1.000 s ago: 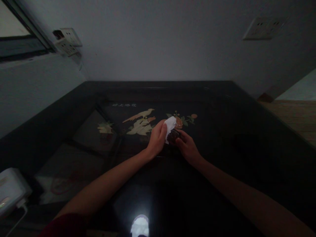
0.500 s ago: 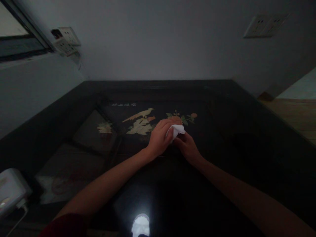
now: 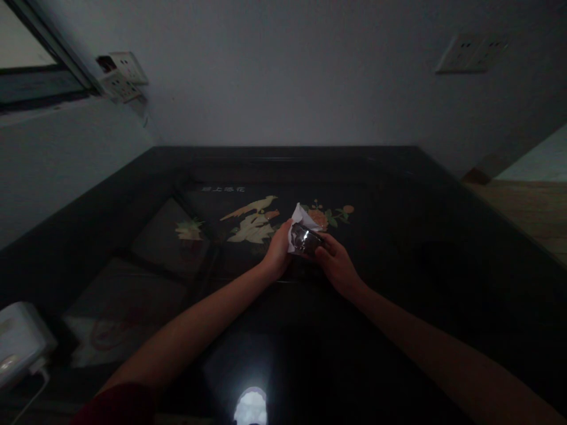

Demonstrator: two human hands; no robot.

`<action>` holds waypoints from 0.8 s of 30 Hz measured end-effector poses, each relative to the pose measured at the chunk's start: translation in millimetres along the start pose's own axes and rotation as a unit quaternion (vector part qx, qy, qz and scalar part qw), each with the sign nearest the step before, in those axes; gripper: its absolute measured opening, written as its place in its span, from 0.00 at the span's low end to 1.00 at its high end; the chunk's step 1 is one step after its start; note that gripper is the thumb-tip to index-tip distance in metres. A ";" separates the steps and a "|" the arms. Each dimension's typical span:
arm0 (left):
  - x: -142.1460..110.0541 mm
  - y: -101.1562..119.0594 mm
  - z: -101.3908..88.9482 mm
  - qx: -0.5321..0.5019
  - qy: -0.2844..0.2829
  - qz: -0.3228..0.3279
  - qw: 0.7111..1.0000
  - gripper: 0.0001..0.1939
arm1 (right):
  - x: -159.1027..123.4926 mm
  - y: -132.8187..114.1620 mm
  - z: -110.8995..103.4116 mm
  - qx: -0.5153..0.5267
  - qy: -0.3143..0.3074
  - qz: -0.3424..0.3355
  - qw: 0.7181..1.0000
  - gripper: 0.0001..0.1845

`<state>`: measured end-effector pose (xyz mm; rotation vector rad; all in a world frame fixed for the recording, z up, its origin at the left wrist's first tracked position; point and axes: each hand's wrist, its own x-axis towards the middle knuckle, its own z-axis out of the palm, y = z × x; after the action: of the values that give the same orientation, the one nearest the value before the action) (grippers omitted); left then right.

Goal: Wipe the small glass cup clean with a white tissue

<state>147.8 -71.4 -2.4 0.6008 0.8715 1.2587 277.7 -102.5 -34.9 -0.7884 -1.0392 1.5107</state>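
My right hand [image 3: 340, 267] grips the right end of a small dark glossy object [image 3: 307, 240] whose top catches the light. I cannot make out its exact kind. A crumpled white tissue [image 3: 299, 215] wraps the object's left end and sticks up behind it. My left hand [image 3: 277, 252] closes on the tissue from the left, with most of its fingers hidden behind it. Both hands are held over the black glossy table [image 3: 398, 236], in front of its inlaid bird and flower picture [image 3: 252, 227].
A white box-shaped device [image 3: 22, 336] with a cable stands at the left front. Wall sockets [image 3: 472, 53] and a socket cluster [image 3: 121, 77] are on the walls behind. A bright light reflection shows at the table's near side. Wooden floor [image 3: 543, 212] lies to the right.
My left hand has turned and drawn slightly left, off the top of the object. The tissue has opened out, and the dark glossy surface now shows. My right hand has stayed nearly in place.
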 end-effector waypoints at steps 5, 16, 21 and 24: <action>-3.1 1.9 -2.5 0.124 0.001 0.086 0.988 0.14 | -0.1 -1.2 0.6 0.014 -0.014 -0.005 1.000 0.22; -20.3 17.9 -2.0 0.532 -0.145 0.454 0.700 0.17 | -0.1 0.7 0.4 -0.056 0.014 -0.015 0.998 0.21; -21.4 23.7 0.5 0.597 -0.174 0.512 0.593 0.16 | 1.1 -2.6 -1.1 -0.134 0.021 -0.042 0.990 0.18; -21.8 23.7 0.5 0.591 -0.177 0.516 0.594 0.16 | 1.2 -2.7 -1.3 -0.147 0.024 -0.042 0.988 0.17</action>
<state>133.6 -87.1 21.8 2.6635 0.9380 1.2594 279.7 -100.9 -32.9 -0.9679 -1.2621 1.2761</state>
